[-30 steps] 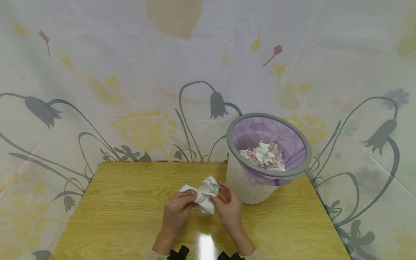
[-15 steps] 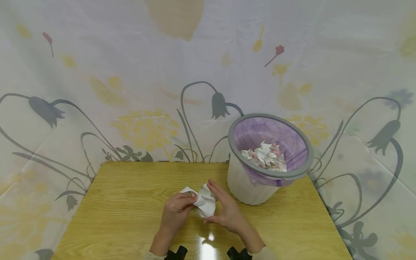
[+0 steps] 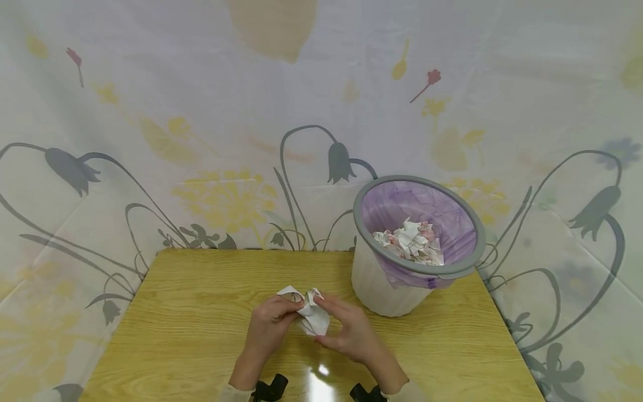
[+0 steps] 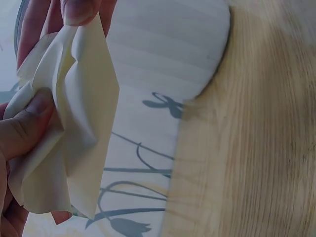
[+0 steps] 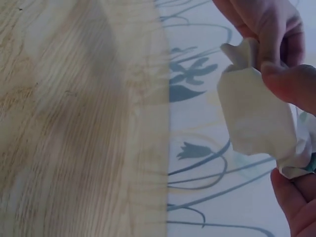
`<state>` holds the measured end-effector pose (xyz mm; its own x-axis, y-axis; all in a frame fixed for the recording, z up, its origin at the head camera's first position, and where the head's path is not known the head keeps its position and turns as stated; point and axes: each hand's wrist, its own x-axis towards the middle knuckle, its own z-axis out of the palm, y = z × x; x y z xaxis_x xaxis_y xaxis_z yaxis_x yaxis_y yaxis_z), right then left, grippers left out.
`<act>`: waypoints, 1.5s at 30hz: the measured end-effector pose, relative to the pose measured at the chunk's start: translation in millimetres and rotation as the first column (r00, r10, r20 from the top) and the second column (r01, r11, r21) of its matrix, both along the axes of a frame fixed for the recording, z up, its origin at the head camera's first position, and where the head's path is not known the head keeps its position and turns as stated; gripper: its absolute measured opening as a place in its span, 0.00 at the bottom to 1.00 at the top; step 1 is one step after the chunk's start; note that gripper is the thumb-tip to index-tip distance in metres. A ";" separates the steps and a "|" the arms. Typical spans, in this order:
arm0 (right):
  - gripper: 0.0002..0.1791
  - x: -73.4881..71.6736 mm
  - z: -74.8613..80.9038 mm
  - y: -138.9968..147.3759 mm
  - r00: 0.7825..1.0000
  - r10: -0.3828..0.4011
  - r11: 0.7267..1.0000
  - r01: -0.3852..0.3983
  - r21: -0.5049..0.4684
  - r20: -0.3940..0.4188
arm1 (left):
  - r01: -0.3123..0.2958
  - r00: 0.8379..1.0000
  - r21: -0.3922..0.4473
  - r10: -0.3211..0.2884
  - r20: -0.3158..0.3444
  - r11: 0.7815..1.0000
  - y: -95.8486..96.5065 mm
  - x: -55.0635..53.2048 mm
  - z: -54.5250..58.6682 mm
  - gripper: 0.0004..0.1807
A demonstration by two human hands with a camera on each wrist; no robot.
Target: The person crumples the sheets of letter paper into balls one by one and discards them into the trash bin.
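Observation:
Between the two hands is a crumpled white piece of paper (image 3: 315, 319), held over the wooden table in the head view. My left hand (image 3: 270, 324) pinches its left side between thumb and fingers. The right hand (image 3: 354, 329) grips the other side, fingertips at the top edge and thumb at the bottom. In the left wrist view the paper (image 4: 89, 98) hangs in loose folds with a thumb (image 4: 29, 123) pressed into it. A bit of teal print shows on the paper (image 5: 256, 113) at the right edge of the right wrist view.
Behind the right hand stands a white bin (image 3: 384, 296) with a grey rim and a purple liner (image 3: 457, 237). Crumpled paper scraps (image 3: 413, 240) lie inside it. The wooden table (image 3: 201, 312) ends at a flower-patterned cloth backdrop (image 3: 211, 111).
The right hand has drawn back, spread around the paper's right side and closed in on it again. The paper is folded smaller. The left hand keeps its pinch.

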<state>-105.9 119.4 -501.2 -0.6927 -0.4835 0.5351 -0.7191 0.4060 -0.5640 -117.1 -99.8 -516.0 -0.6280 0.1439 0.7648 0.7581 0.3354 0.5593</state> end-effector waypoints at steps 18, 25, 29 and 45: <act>0.31 0.5 -10.9 -10.0 0.978 -0.036 0.997 0.022 -0.070 -0.205 | -0.084 0.995 0.016 0.083 0.058 0.996 5.2 -2.4 7.8 0.12; 0.18 -3.1 -11.0 -11.4 0.952 -0.098 0.984 0.048 -0.173 -0.291 | -0.080 0.997 0.048 0.079 0.025 0.996 13.1 -2.5 6.3 0.12; 0.08 -5.7 -13.0 -11.2 0.937 -0.143 0.975 0.078 -0.209 -0.318 | -0.107 0.994 0.038 0.105 0.042 0.994 17.5 -0.4 5.4 0.11; 0.13 -4.0 -18.9 -7.0 0.941 -0.205 0.958 0.136 -0.254 -0.268 | -0.208 0.967 0.032 0.200 0.158 0.978 10.2 5.6 -4.4 0.28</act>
<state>-109.9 112.5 -520.1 -0.5525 -0.2127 0.8059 -0.7960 0.4215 -0.4344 -111.5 -89.6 -520.3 -0.7504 -0.0334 0.6602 0.5805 0.4443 0.6823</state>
